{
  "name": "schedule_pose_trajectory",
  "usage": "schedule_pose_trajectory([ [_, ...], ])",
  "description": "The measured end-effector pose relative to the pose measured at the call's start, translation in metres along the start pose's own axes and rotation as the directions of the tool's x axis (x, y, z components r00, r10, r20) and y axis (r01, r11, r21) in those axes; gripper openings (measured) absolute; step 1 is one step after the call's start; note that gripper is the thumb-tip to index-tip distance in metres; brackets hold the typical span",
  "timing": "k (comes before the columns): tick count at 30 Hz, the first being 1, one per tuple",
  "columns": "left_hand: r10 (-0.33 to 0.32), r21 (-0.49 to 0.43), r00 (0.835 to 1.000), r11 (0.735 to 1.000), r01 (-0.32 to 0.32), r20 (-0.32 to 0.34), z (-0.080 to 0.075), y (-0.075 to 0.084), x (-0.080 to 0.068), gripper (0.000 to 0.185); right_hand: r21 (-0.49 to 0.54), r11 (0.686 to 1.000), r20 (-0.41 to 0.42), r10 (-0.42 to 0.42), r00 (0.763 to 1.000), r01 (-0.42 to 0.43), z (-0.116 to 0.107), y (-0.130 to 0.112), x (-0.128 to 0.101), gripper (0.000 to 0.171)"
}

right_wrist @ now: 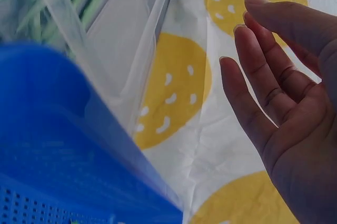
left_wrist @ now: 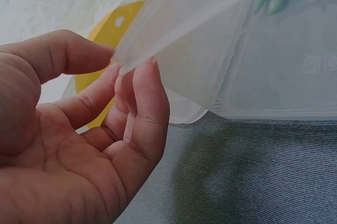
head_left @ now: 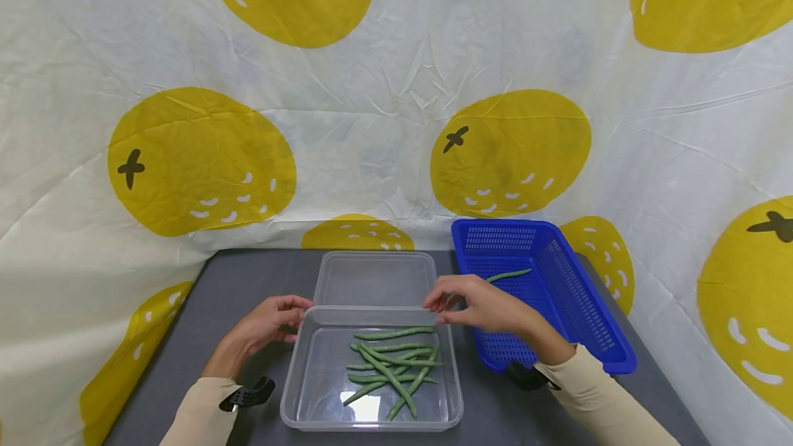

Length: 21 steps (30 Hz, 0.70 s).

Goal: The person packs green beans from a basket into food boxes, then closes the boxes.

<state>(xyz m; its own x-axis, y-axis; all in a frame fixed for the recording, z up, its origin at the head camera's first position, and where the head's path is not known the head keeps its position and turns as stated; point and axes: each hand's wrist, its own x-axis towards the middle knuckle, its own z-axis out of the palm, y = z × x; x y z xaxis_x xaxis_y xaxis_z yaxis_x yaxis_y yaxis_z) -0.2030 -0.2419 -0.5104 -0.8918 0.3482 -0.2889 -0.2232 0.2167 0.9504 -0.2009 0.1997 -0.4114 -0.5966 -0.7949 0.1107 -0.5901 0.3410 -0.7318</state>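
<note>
A clear plastic container [head_left: 372, 425] stands on the table with several green beans [head_left: 393, 368] lying crisscrossed inside it. At its far left corner my left hand [head_left: 272, 325] pinches the rim between thumb and fingertips, as the left wrist view shows close up. My right hand [head_left: 473, 305] hovers by the far right corner, fingers loosely bent. In the right wrist view the right hand [right_wrist: 292, 82] has nothing between thumb and fingers. Behind the container lies a clear rectangular lid [head_left: 378, 279], partly hidden by the container's far wall.
A blue perforated basket [head_left: 576, 308] stands to the right, with a single green bean [head_left: 509, 274] visible in it; the right hand and forearm cover part of it. The grey table [head_left: 248, 274] meets a white curtain [head_left: 372, 157] with yellow fruit prints at the back.
</note>
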Motion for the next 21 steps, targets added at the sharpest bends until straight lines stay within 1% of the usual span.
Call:
schedule_pose_trajectory([
  [7, 0.008, 0.0, 1.0, 1.0, -0.008, 0.009, 0.001, 0.002, -0.001, 0.041, -0.016, 1.0, -0.056, 0.025, 0.998, -0.026, -0.012, 0.011, -0.01, 0.026],
  [14, 0.018, -0.011, 1.0, 1.0, -0.018, 0.02, 0.0, 0.003, -0.001, 0.04, -0.04, 0.993, -0.116, 0.107, 0.987, -0.112, -0.027, 0.025, -0.018, 0.026],
  [17, 0.017, -0.008, 1.0, 1.0, -0.017, 0.023, 0.0, 0.002, -0.002, 0.041, -0.039, 0.993, -0.147, 0.107, 0.983, -0.114, -0.033, 0.035, -0.022, 0.026],
  [21, 0.006, 0.003, 1.0, 1.0, -0.006, 0.006, 0.0, 0.002, -0.001, 0.041, -0.033, 0.992, -0.181, 0.113, 0.977, -0.121, -0.039, 0.049, -0.026, 0.026],
])
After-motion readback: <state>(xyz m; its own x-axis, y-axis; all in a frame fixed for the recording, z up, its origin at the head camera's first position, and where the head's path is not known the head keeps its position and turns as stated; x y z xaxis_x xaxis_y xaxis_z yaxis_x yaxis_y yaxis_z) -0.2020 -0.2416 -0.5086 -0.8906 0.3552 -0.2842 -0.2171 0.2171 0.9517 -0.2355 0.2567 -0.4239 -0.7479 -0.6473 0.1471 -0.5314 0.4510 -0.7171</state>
